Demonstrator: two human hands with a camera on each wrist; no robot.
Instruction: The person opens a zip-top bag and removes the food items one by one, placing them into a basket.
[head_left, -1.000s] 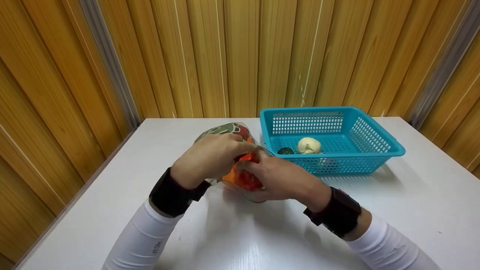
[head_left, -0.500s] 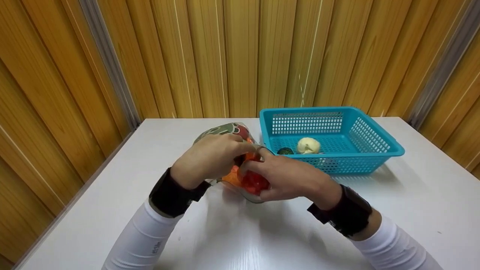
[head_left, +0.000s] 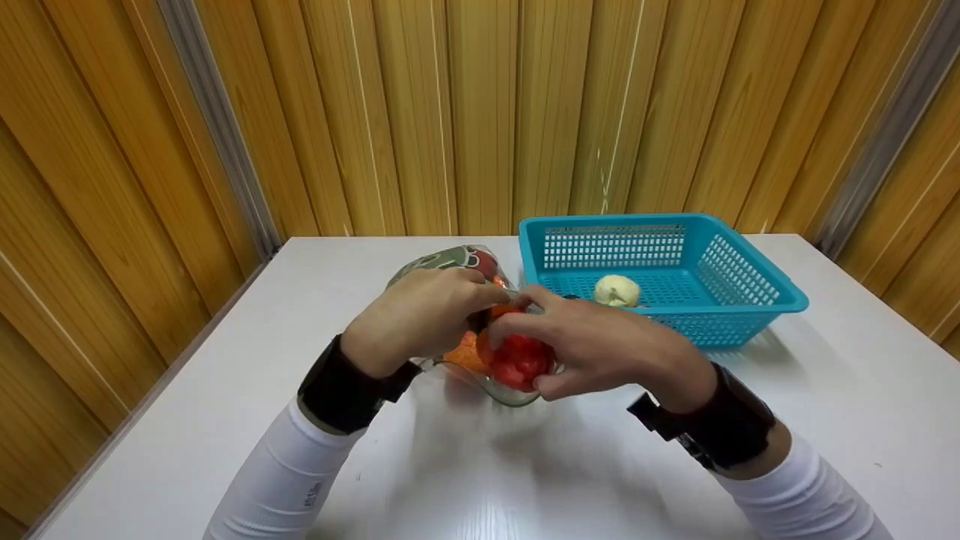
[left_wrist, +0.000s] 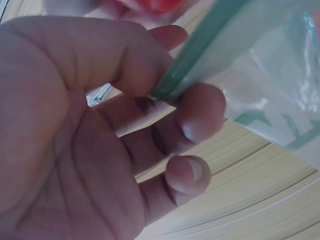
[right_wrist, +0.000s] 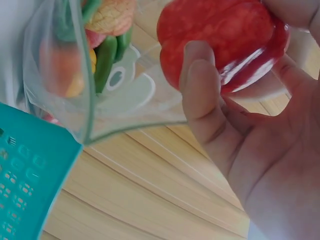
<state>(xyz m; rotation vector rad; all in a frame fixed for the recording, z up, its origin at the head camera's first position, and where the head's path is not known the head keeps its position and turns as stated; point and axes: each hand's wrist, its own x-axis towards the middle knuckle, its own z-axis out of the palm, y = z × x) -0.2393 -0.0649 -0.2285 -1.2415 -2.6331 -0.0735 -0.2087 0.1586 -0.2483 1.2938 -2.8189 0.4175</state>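
Note:
A red bell pepper is held in the curled fingers of my right hand, at the mouth of a clear plastic bag with green edging. The right wrist view shows the same pepper pinched between thumb and fingers, beside the bag's opening. Inside the bag are several vegetable-like items, including green pods and a rounded orange item. My left hand pinches the bag's rim; in the left wrist view the green edge runs between its fingers.
A blue plastic basket stands on the white table to the right of the bag. In it lies a pale rounded item, and a dark one is mostly hidden by my right hand. Wood-patterned panels rise behind.
My right hand has moved to the right, and the red pepper has shifted right with it toward the bag's edge. The left hand stays in place on the rim.

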